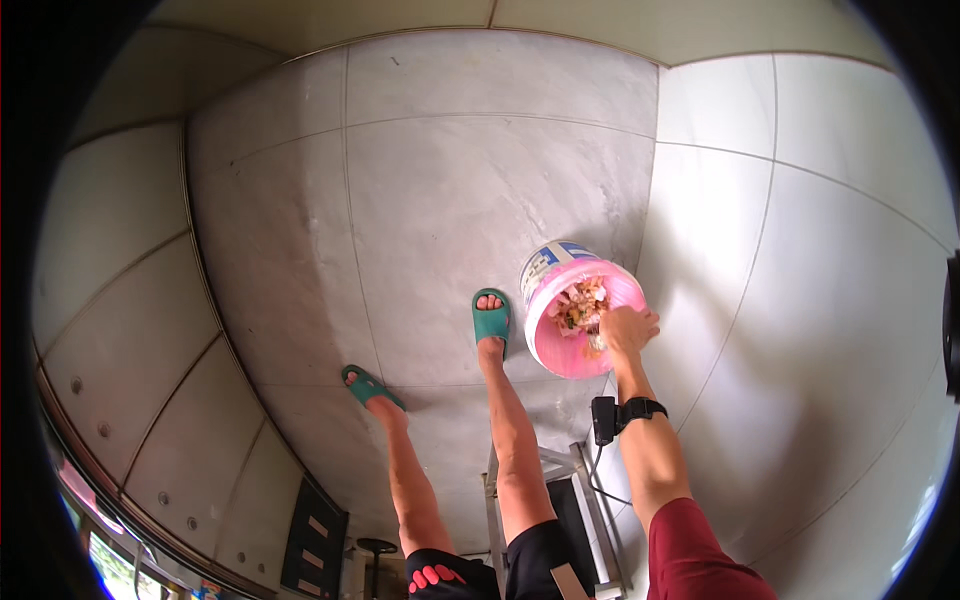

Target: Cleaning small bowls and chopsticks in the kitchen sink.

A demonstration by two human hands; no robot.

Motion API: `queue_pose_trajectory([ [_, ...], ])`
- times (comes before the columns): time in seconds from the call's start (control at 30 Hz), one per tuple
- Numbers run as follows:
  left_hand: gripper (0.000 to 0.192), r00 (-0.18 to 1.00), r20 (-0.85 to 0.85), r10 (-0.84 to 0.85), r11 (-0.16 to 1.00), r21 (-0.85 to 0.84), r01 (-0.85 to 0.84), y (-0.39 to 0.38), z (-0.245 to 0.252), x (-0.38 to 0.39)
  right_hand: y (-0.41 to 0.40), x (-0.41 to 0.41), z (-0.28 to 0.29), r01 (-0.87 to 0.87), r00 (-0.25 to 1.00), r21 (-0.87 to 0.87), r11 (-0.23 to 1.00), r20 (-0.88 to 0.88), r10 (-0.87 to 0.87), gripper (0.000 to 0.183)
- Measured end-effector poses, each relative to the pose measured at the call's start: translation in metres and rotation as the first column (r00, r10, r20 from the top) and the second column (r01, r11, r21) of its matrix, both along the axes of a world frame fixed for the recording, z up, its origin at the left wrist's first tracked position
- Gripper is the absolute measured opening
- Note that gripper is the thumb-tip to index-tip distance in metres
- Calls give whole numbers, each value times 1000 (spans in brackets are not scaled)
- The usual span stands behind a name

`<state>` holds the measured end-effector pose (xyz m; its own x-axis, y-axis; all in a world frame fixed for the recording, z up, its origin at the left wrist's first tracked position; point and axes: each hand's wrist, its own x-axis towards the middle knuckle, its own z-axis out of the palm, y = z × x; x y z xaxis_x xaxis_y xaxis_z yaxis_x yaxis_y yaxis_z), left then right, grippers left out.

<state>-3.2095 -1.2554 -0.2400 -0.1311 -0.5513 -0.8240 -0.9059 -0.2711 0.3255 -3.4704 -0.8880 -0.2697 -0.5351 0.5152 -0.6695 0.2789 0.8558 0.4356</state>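
My right hand (630, 328) is curled over the right-hand rim of a bucket (534, 319) and grips it there. A black device (604, 420) is strapped to that wrist, and a cable runs from it. Pink plastic lining covers the bucket's inside, and the outer side is white with blue print. Inside lies a heap of mixed scraps (581, 306), pale and brownish with bits of green. A small whitish piece (597, 343) shows beside my hand. My left hand is out of view.
The bucket stands on grey floor tiles (435, 225) close to a white tiled wall (735, 247). My feet wear green slippers (492, 322). A metal frame (589, 487) stands behind my right leg. Pale cabinet doors (127, 322) line the left side.
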Motion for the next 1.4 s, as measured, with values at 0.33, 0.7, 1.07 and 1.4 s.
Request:
queue_pose_trajectory([
  [0.33, 34, 996, -13, 85, 996, -3, -85, 2, -24, 2, 10, 14, -6, -38, 999, 32, 999, -27, 38, 45],
  [0.7, 34, 997, -38, 70, 997, 20, -69, -24, -27, -13, 40, 74, 25, -37, 982, 61, 997, -185, 48, 38],
  [1.07, 33, 987, -145, 68, 998, 25, -65, -77, 16, 8, -25, 84, 111, -373, 656, -412, 831, -750, -78, 19],
  [1.4, 32, 956, -126, 264, 958, 144, -246, -46, 239, 228, -323, 60, 426, -524, 753, -846, 99, -514, -412, 17],
])
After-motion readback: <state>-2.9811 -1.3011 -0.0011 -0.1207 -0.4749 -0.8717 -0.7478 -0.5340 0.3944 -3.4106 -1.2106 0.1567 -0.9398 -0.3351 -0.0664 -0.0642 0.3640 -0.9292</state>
